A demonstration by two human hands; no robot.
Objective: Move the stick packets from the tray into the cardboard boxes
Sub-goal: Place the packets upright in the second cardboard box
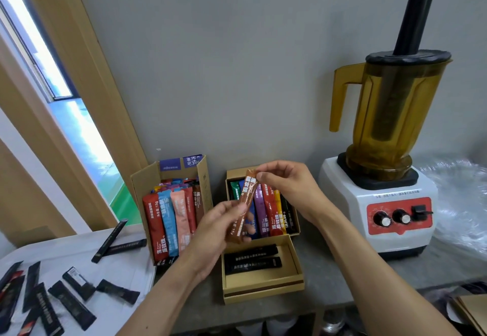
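Brown stick packet (pixel 243 209) is gripped by the left hand (pixel 218 233) and pinched by the right hand (pixel 287 190) over three brown cardboard boxes (pixel 263 287). Two black stick packets (pixel 250 251) lie in the nearest box. One white blender with a yellow jug (pixel 342 204) stands to the right.

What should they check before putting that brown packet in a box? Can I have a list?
1. Grip on the brown stick packet: ok; the left hand grips its lower end and the right hand pinches its top.
2. Room in the small cardboard box of coloured packets: cannot tell; the hands hide part.
3. Room in the shallow cardboard box in front: ok; two black packets, bare floor.
4. White tray emptied: not ok; loose black packets lie there.
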